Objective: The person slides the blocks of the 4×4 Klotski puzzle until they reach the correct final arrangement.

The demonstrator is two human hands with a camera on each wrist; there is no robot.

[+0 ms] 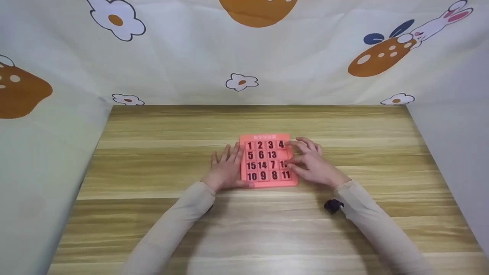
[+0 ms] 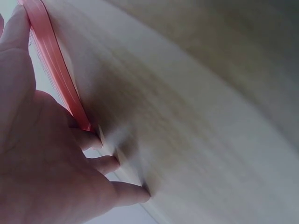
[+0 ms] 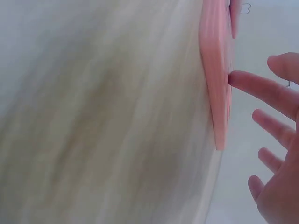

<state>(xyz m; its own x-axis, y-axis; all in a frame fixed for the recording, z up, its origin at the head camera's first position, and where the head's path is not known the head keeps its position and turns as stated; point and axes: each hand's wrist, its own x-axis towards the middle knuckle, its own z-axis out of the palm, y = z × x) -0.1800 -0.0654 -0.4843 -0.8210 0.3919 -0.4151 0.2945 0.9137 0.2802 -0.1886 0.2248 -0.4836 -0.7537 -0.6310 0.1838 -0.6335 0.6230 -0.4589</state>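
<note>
A pink number slide puzzle (image 1: pixel 267 184) lies flat on the table, its black-numbered tiles facing up. Its top row reads 1, 2, 3, 4, and a gap shows at the right end of the second row, beside 13. My left hand (image 1: pixel 225 170) rests along the puzzle's left side, fingers extended and thumb on the bottom left corner. In the left wrist view, some fingertips (image 2: pixel 133 193) touch the table. My right hand (image 1: pixel 315 164) reaches over the right edge, partly covering tile 12. One extended fingertip touches the puzzle's face in the right wrist view; the other fingers stay off it.
The wood-grain table (image 1: pixel 153 126) surrounds the puzzle. A pale patterned curtain (image 1: pixel 183 57) stands along the back edge, with light walls at both sides. A dark object (image 1: pixel 333 206) sits at the right wrist.
</note>
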